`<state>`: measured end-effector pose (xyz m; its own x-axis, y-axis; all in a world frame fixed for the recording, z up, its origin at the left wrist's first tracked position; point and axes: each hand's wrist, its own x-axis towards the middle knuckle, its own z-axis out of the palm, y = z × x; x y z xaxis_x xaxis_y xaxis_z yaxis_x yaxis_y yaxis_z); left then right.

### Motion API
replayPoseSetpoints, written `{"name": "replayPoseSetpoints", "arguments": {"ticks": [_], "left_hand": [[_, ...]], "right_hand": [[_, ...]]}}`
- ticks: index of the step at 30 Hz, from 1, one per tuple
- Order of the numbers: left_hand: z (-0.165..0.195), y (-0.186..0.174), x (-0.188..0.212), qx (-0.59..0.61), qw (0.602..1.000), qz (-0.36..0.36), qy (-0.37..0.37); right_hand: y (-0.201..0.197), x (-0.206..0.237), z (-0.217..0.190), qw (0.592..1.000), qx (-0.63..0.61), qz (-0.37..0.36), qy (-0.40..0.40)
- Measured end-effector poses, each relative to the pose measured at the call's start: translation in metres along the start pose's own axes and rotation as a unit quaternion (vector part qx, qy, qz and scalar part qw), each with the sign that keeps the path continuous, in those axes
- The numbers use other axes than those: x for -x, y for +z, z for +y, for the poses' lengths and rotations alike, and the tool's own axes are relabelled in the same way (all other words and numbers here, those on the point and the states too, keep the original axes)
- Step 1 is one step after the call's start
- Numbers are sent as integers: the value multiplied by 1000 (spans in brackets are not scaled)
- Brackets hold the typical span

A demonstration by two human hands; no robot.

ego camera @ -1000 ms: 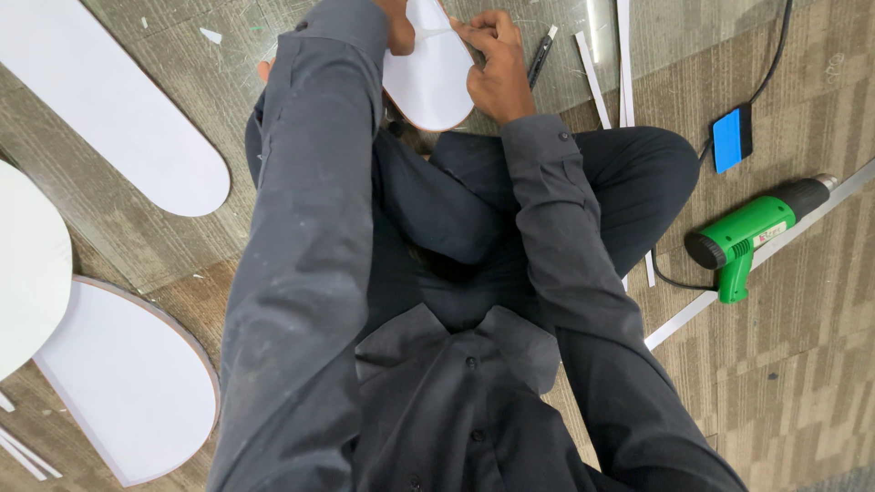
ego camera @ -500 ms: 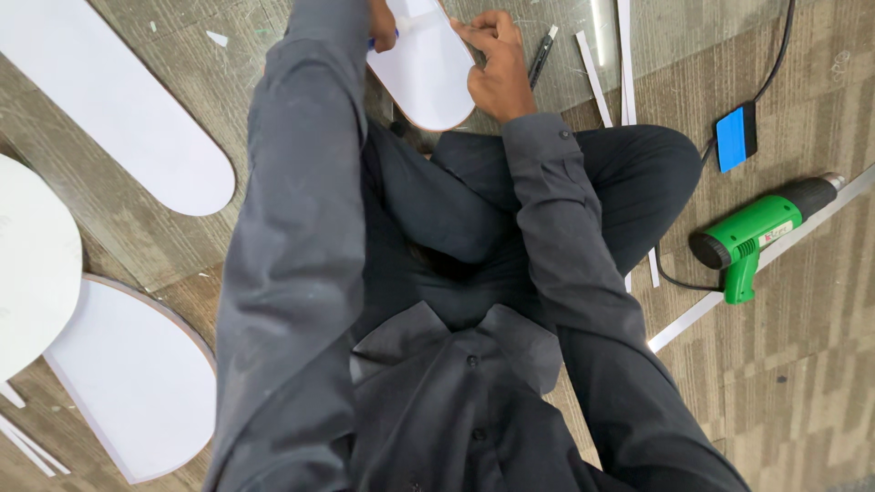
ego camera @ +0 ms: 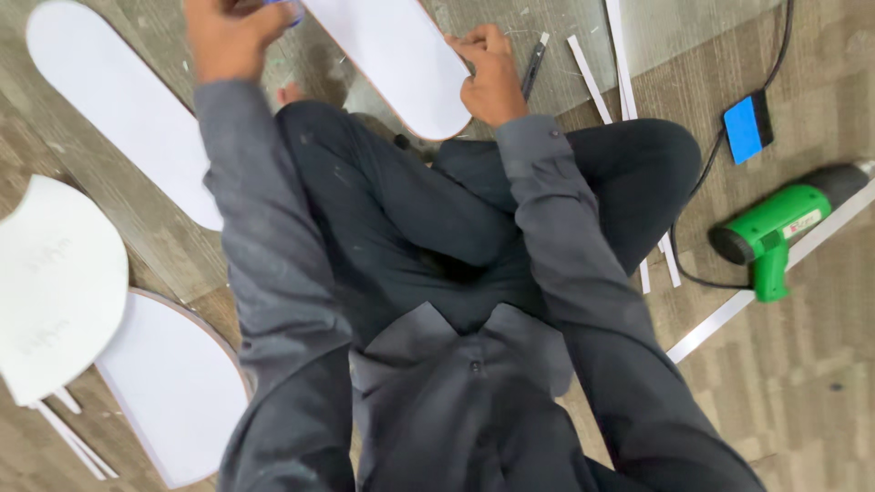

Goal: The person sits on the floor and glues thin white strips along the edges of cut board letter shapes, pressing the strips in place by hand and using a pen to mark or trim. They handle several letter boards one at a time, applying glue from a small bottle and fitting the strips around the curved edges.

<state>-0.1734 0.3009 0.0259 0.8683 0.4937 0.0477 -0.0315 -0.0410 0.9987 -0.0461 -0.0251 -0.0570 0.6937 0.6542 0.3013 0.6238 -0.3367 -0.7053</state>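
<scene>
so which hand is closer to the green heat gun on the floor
Right. The right hand rests on the white oval board's edge, on the green heat gun's side; the left hand is beyond the board, farther away.

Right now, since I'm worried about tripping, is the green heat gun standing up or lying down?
Lying down: the green heat gun rests on its side on the floor, handle pointing toward the camera.

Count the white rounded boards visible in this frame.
4: one under the right hand at top centre, one long board upper left, two overlapping at lower left. Others may lie out of frame.
</scene>
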Motion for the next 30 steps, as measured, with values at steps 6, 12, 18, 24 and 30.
{"name": "replayPoseSetpoints", "arguments": {"ticks": [6, 12, 18, 24, 30], "left_hand": [[-49, -42, 58, -7, 976, 210, -47], [-80, -29, 115, -51, 938, 343, -14], [-90, 6, 140, -86, 951, 287, -82], [-93, 9, 143, -100, 953, 272, -90], [-98, -12, 155, -104, 947, 293, -87]], "right_hand": [[5, 5, 0, 999, 23, 17, 23], [8, 8, -2, 997, 52, 11, 58], [15, 11, 0, 996, 72, 16, 56], [18, 13, 5, 995, 86, 19, 55], [18, 12, 7, 996, 61, 3, 59]]}}
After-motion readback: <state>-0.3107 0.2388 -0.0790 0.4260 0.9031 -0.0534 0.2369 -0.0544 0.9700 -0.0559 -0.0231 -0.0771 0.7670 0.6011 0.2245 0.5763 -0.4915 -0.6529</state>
